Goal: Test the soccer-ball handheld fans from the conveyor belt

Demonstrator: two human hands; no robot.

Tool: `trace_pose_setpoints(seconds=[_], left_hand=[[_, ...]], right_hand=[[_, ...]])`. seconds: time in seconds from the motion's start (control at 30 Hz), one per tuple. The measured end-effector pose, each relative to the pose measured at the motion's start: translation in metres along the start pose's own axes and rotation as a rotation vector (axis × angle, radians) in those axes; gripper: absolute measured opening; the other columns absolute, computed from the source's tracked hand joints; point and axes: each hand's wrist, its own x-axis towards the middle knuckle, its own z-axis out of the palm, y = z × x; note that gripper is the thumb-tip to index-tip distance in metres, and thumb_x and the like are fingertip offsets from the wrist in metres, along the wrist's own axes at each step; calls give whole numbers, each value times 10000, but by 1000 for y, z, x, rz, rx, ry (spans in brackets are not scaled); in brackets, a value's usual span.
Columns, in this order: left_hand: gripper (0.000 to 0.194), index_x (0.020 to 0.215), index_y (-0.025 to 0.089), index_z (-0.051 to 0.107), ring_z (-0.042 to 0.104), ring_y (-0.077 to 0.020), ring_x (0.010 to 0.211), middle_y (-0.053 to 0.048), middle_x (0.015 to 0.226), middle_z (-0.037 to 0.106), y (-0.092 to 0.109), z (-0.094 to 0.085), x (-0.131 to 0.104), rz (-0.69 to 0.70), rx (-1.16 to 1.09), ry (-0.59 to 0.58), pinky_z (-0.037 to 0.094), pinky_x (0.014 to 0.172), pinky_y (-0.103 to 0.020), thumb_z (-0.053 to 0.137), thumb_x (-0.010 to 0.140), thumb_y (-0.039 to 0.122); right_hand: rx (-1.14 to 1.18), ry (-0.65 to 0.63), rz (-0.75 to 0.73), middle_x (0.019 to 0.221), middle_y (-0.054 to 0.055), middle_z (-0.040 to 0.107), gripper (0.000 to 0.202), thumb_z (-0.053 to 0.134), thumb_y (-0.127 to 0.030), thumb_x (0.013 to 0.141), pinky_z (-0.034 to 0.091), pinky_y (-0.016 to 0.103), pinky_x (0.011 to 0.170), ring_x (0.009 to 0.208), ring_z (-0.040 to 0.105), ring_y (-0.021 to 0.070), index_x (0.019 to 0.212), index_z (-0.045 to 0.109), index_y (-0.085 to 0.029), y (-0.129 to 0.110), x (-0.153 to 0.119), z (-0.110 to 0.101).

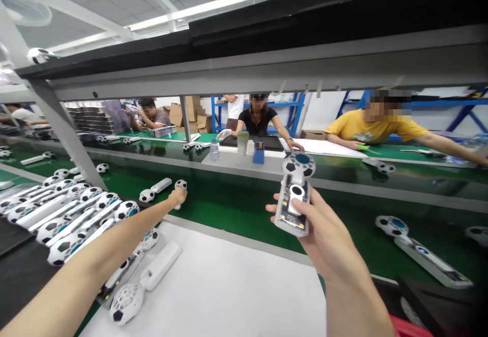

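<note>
From the person's head, the single view faces forward and slightly down, tilted sideways. The white-covered counter (pixel 229 291) and right hand (pixel 318 217) are near, the left hand (pixel 177 196) farther; past the green conveyor (pixel 229 207), it reaches seated co-workers (pixel 261 121).

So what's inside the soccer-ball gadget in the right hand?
The handle shows a dark board with yellow bits. The right hand covers part, and I can't see inside the ball end.

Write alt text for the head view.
A person's right hand holds up a football-headed device with exposed circuitry; the left hand grips a similar piece farther out, over a green surface. Nearer are rows of such devices, left, and a white sheet; co-workers are opposite.
</note>
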Motion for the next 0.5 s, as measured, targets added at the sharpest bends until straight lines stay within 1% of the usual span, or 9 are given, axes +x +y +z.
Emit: trace_pose_setpoints(seconds=[0.07,0.13,0.17,0.2,0.23,0.3,0.37,0.43,0.5], left_hand=[[339,1216,148,582,648,-204,944,-92,1154,630,18,5,-20,30,-182,-130,573,791,-391,592,948,356],[295,1184,134,587,649,-167,849,-88,1098,648,32,6,-51,91,-371,-276,568,708,-323,548,969,332],[270,1178,124,584,644,-150,811,-96,1096,655,36,5,-70,135,-464,-343,556,664,-287,507,978,287],[278,1197,117,578,637,-134,801,-116,1132,658,38,3,-90,183,-555,-402,542,641,-253,446,972,212],[319,1220,121,575,636,-129,814,-127,1175,654,39,1,-111,229,-636,-453,538,640,-237,425,941,158],[370,1233,143,585,638,-148,849,-130,1224,647,37,-1,-149,306,-760,-525,558,668,-258,478,879,147],[387,1217,152,612,648,-190,911,-130,1222,652,34,-2,-179,360,-932,-605,594,727,-320,571,833,149],[399,1203,175,630,652,-216,949,-112,1176,671,30,1,-198,379,-1087,-645,614,770,-383,636,807,131],[436,1223,213,621,649,-226,982,-85,1128,682,26,5,-206,379,-1178,-632,616,815,-442,659,800,117]], right_hand=[[-7,3,6,1042,66,695,452,684,-269,827,612,270,654,801,715,208,1249,530,-214,0,-1,-1],[-13,3,9,1029,62,695,465,658,-251,825,597,258,624,734,693,182,1268,520,-216,-1,-1,-3],[-13,0,9,1025,59,694,470,645,-247,823,589,255,616,716,685,177,1274,517,-219,-1,-2,-4],[-12,-4,9,1023,57,693,473,634,-247,823,583,253,611,713,680,176,1280,517,-222,-1,-3,-5],[-15,-8,10,1027,55,691,477,629,-249,821,579,252,611,716,677,177,1285,518,-226,-2,-4,-6],[-25,-10,14,1040,53,688,496,634,-254,816,582,262,630,729,677,180,1298,515,-237,-3,-7,-5],[-36,-11,20,1032,51,693,528,651,-254,802,589,288,659,740,686,193,1309,504,-246,-5,-11,-1],[-52,-27,31,981,60,710,535,660,-258,787,586,316,673,741,699,218,1297,500,-234,-6,-15,4],[-76,-51,45,924,78,725,506,659,-277,778,569,325,671,733,705,236,1258,513,-210,-5,-17,8]])
